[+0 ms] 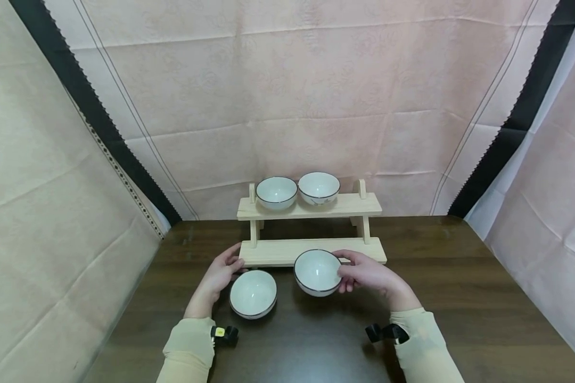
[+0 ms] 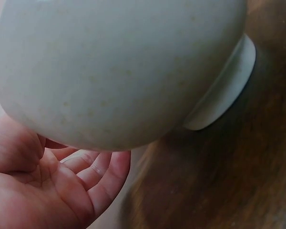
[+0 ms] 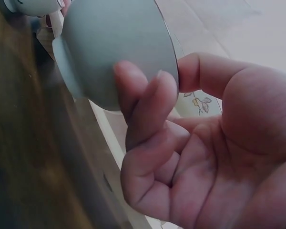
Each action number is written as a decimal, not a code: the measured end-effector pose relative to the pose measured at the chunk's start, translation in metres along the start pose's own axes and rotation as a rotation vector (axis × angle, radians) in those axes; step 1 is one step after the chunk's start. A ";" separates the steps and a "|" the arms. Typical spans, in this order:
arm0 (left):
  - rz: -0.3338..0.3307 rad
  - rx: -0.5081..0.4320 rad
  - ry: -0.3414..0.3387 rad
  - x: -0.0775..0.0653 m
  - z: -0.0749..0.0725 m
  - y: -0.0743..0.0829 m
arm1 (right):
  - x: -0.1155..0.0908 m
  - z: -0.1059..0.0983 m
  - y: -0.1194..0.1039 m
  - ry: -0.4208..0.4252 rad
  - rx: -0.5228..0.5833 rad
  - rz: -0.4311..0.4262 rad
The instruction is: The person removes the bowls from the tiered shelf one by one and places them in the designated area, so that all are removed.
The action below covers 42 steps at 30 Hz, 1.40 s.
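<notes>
My right hand [image 1: 366, 274] pinches the right rim of a white bowl [image 1: 317, 270] with a dark edge, thumb at the rim and fingers against its outer wall. This bowl is held upright above the table, in front of the lower board of a two-tier wooden stand [image 1: 287, 254]. In the right wrist view the fingers [image 3: 150, 109] curl against the bowl's side [image 3: 117, 47]. At the stand's lower left corner, my left hand [image 1: 222, 271] grips the board's end. Another white bowl [image 1: 253, 293] stands on the table beside that hand; in the left wrist view it hides the fingertips.
Two more white bowls, one on the left [image 1: 276, 192] and one on the right [image 1: 319, 188], sit side by side on the stand's upper board [image 1: 350, 205]. The brown table [image 1: 460, 298] ends at pale cloth walls [image 1: 316, 106] behind and at both sides.
</notes>
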<state>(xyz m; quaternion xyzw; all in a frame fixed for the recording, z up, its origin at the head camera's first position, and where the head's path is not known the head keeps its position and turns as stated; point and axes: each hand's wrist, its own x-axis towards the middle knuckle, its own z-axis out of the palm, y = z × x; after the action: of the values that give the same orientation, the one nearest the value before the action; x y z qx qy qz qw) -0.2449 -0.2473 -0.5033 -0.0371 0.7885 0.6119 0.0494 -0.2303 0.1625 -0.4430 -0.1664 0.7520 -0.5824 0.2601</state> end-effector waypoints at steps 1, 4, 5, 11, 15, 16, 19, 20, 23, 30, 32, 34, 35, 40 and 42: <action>0.002 0.001 0.000 0.000 0.000 0.000 | 0.000 0.001 0.000 -0.004 -0.001 0.003; 0.005 -0.003 -0.001 0.000 0.001 0.001 | 0.001 0.003 0.001 -0.017 -0.010 0.008; 0.009 -0.002 -0.003 0.001 0.001 0.001 | 0.001 0.004 0.001 -0.021 -0.014 0.012; -0.001 0.001 -0.001 0.001 0.000 -0.001 | 0.005 0.013 0.002 -0.045 -0.032 0.014; 0.000 0.002 -0.003 0.000 0.000 -0.001 | 0.007 0.019 0.003 -0.056 -0.037 0.013; -0.002 0.001 -0.004 0.000 -0.001 -0.001 | 0.008 0.020 0.003 -0.061 -0.038 0.011; -0.005 0.001 -0.005 0.000 -0.001 -0.001 | 0.010 0.024 0.005 -0.069 -0.040 0.014; -0.004 0.001 -0.006 0.001 -0.001 -0.002 | 0.011 0.025 0.006 -0.073 -0.040 0.015; 0.002 0.002 -0.009 0.000 -0.001 -0.001 | 0.013 0.028 0.008 -0.080 -0.043 0.024; -0.002 0.001 -0.005 0.000 -0.001 0.001 | 0.015 0.033 0.010 -0.088 -0.042 0.029; -0.005 0.002 -0.002 0.000 -0.001 0.001 | 0.015 0.034 0.010 -0.089 -0.046 0.031; -0.005 0.003 -0.003 0.000 -0.001 0.002 | 0.015 0.035 0.010 -0.091 -0.048 0.034; -0.007 0.003 -0.002 0.000 -0.001 0.002 | 0.016 0.035 0.011 -0.093 -0.048 0.035; 0.006 0.002 -0.013 0.001 -0.001 0.000 | 0.018 0.035 0.013 -0.101 -0.051 0.033; 0.009 0.005 -0.014 0.001 -0.001 -0.001 | 0.019 0.036 0.014 -0.103 -0.049 0.033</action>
<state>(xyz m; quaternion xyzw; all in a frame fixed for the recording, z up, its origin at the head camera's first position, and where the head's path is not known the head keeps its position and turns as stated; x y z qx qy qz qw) -0.2463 -0.2488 -0.5040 -0.0294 0.7900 0.6102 0.0522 -0.2239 0.1277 -0.4666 -0.1901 0.7544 -0.5499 0.3038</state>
